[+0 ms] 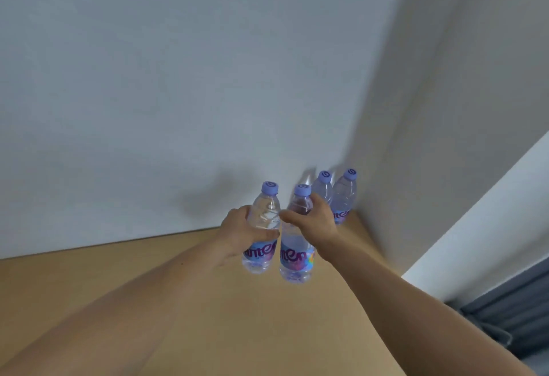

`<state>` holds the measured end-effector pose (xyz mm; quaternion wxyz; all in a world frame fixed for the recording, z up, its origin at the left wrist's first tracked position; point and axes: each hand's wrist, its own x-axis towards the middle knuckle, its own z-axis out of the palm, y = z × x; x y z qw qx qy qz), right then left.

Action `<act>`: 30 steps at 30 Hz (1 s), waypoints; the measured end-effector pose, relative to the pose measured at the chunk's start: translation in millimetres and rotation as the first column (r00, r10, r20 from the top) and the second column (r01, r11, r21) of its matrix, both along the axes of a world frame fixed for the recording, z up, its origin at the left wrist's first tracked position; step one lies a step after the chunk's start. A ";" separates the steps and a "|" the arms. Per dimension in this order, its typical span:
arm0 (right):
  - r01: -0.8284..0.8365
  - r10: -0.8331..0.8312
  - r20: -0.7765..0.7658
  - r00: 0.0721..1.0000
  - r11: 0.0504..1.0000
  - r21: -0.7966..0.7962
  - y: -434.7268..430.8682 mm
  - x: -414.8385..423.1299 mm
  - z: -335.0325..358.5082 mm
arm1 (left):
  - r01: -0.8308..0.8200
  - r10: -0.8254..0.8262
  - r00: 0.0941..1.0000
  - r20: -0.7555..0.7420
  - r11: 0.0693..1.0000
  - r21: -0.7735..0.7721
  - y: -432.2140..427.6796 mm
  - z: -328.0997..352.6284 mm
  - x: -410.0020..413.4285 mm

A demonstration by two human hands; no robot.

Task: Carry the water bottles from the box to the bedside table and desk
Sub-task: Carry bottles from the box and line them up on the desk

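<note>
**1. Progress.** Two clear plastic water bottles with lilac screw caps stand upright, close together, in the far right corner of the light-brown wooden top [193, 301]. They are the inner corner bottle [322, 187] and the outer corner bottle [346, 194], and both count as delivered. Whether this top is the desk or the bedside table cannot be told. The box is not in view, so the number of bottles left to fetch is unknown.

**2. Hands.** The left hand [237, 234] grasps the left bottle [267, 209], a clear plastic bottle of the same kind with a blue-purple label. Its fingers wrap round the bottle's middle. The right hand [319, 222] grasps the right bottle [297, 257] round the shoulder, just under the cap. Both held bottles are upright, just beside each other and near the corner pair. Whether their bases touch the top cannot be told. The step in hand is judged to be the set-down.

**3. Clearance.** The pale back wall [178, 78] and the side wall [445, 78] close the corner on two sides. Open room lies to the left and toward the person. The right edge of the top runs along a white panel [490, 212], with grey fabric [505, 316] below it. The right hand lies just in front of the inner corner bottle, so withdraw it toward the open side to avoid tipping that bottle.
</note>
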<state>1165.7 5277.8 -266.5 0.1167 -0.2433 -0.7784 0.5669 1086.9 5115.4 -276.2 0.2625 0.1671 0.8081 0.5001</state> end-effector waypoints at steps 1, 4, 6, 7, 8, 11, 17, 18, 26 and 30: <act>-0.025 0.025 -0.006 1.000 1.000 0.016 8.9 -10.0 -5.7 | -0.023 0.023 1.000 -0.003 1.000 -0.014 7.6 -5.3 -5.8; -0.117 0.119 -0.034 0.992 0.991 0.072 28.8 -38.5 -19.9 | -0.098 0.098 0.995 -0.004 0.995 -0.030 22.3 -25.6 -21.5; -0.159 0.163 -0.026 0.986 0.980 0.119 38.0 -52.4 -31.1 | -0.143 0.143 0.990 -0.011 0.990 -0.014 27.7 -35.5 -28.7; -0.172 0.176 -0.018 0.984 0.976 0.134 41.4 -57.5 -36.8 | -0.162 0.162 0.987 -0.019 0.987 0.001 30.5 -38.9 -31.6; -0.177 0.180 -0.013 0.984 0.973 0.146 44.0 -61.6 -42.5 | -0.181 0.181 0.983 -0.028 0.983 0.011 32.5 -41.4 -33.9; -0.175 0.181 -0.018 0.983 0.970 0.169 49.9 -72.0 -57.1 | -0.228 0.229 0.972 -0.055 0.973 0.031 37.5 -49.7 -38.9; -0.141 0.149 -0.054 0.987 0.980 0.144 55.2 -81.2 -67.3 | -0.261 0.272 0.958 -0.090 0.958 0.116 45.5 -73.7 -44.8; -0.147 0.157 -0.055 0.986 0.978 0.150 56.1 -80.3 -67.1 | -0.264 0.277 0.956 -0.095 0.956 0.131 45.7 -77.5 -46.1; -0.287 0.175 0.233 0.957 0.704 0.649 65.5 -77.4 -33.0 | -0.198 0.216 0.967 -0.131 0.970 0.138 43.2 -87.7 -50.5; -0.275 0.151 0.237 0.960 0.675 0.684 62.2 -76.7 -24.5 | -0.220 0.232 0.962 -0.146 0.971 0.097 43.3 -90.2 -54.9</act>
